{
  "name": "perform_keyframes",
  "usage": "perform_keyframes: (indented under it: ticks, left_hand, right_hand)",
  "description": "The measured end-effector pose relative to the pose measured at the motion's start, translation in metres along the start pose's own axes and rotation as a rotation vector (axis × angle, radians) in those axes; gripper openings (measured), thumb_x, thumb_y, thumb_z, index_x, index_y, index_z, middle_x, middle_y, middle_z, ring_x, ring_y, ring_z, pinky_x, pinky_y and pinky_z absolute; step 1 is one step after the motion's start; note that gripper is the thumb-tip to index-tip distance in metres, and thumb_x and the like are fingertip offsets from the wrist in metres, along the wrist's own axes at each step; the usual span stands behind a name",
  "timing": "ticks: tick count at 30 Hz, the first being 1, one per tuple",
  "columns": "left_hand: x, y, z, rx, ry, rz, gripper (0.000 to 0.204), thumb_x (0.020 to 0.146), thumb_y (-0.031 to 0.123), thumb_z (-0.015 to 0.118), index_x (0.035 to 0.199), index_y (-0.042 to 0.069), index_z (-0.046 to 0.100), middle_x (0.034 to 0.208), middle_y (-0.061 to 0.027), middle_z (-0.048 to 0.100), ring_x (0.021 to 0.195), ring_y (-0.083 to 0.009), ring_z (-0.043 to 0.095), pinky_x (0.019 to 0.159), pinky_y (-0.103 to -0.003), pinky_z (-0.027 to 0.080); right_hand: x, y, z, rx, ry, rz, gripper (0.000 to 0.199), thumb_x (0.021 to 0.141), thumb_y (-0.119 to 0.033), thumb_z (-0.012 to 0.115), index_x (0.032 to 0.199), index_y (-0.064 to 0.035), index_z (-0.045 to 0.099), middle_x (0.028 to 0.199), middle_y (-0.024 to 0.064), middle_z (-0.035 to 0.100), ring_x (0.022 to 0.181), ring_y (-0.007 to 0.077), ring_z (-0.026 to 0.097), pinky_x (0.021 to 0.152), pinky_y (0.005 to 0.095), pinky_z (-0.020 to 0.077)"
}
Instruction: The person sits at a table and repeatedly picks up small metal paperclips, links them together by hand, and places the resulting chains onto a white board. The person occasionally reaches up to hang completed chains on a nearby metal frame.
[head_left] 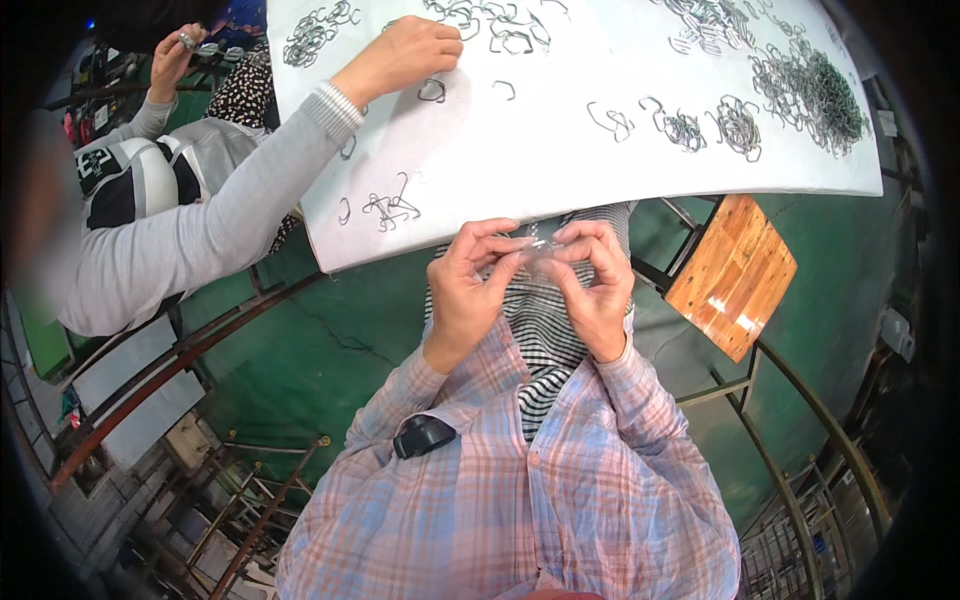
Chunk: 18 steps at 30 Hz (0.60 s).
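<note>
My left hand (474,285) and my right hand (592,285) meet in front of the white table's near edge, above my lap. Fingers and thumbs of both are closed in a pinch around a small shiny, see-through piece (541,246). It is too small and blurred to tell its kind. Closest on the table (500,160) is a loose group of bent metal wire pieces (390,207), to the left of my hands. Farther right lie small piles of metal wire rings (683,130).
A co-worker in a grey sleeve (235,195) reaches over the table from the left, one hand (405,58) near scattered rings. A large heap of wire rings (815,95) covers the far right. Beside me on the right stands a wooden stool (732,275); metal rails (825,415) curve behind it.
</note>
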<state>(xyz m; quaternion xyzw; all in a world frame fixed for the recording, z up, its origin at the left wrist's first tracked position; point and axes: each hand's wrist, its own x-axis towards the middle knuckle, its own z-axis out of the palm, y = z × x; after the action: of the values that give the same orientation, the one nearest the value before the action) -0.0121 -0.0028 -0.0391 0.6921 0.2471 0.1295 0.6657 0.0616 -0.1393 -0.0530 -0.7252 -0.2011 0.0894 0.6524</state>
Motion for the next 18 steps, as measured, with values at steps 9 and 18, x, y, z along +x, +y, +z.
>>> perform_keyframes:
  ticks: [9, 18]
  left_hand:
    - [0.007, -0.003, 0.002, 0.212, -0.100, 0.077, 0.029, 0.084, -0.007, 0.066, 0.113, -0.001, 0.064, 0.096, -0.0132, 0.074, 0.090, -0.0183, 0.073, 0.076, -0.029, 0.057]
    - [0.136, 0.035, 0.023, 0.452, -0.257, 0.314, 0.020, 0.087, -0.002, 0.065, 0.105, 0.001, 0.071, 0.098, -0.0085, 0.072, 0.089, -0.0137, 0.067, 0.073, -0.026, 0.053]
  right_hand:
    - [0.010, -0.003, -0.009, -0.005, -0.072, -0.102, 0.013, 0.076, 0.000, 0.076, 0.081, -0.0011, 0.064, 0.092, 0.0121, 0.067, 0.087, 0.0265, 0.066, 0.090, 0.0407, 0.0528]
    - [0.010, 0.009, -0.008, -0.025, -0.093, -0.193, 0.016, 0.074, 0.000, 0.074, 0.081, -0.0012, 0.059, 0.090, 0.0119, 0.066, 0.087, 0.0288, 0.067, 0.097, 0.0469, 0.0531]
